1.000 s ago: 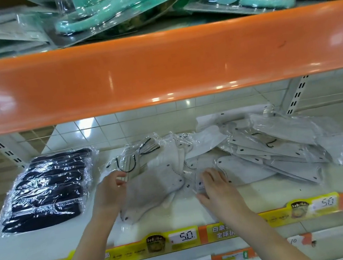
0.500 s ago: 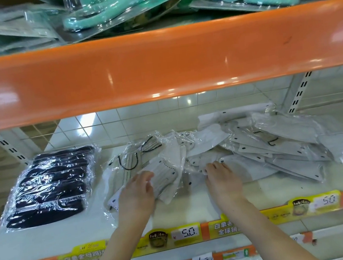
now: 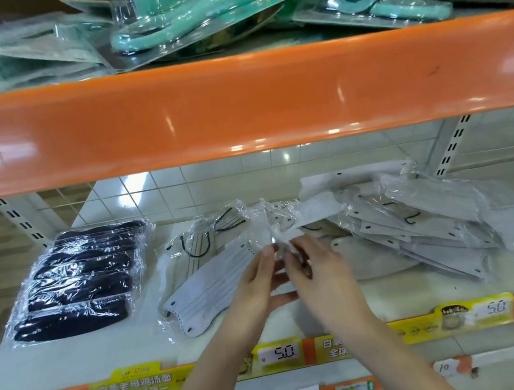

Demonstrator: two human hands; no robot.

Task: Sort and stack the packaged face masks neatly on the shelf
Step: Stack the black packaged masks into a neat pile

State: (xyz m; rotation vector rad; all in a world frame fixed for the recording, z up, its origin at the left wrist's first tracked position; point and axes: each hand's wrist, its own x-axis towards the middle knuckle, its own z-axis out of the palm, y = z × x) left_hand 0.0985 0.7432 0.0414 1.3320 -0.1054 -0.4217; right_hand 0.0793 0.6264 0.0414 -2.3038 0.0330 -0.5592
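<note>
Now | 2 hands (image 3: 286, 275) | 1 black mask stack (image 3: 78, 280) | 2 grey piles (image 3: 408, 225)

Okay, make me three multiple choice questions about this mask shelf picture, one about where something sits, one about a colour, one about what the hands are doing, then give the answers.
1. Where does the stack of dark masks lie on the shelf?
A. At the left end
B. At the right end
C. Under the hands

2. What colour are the packaged items on the upper shelf?
A. Red
B. Mint green
C. Yellow

3. What are the left hand and right hand doing?
A. Hanging idle below the shelf
B. Lifting the dark stack
C. Meeting at a clear wrapper in the middle of the shelf

Answers: 1 A, the dark stack lies left of the grey mask packs. 2 B, the blister packs hold mint green plastic. 3 C, both hands' fingers close on the crinkled film between the grey packs and the loose pile.
</note>
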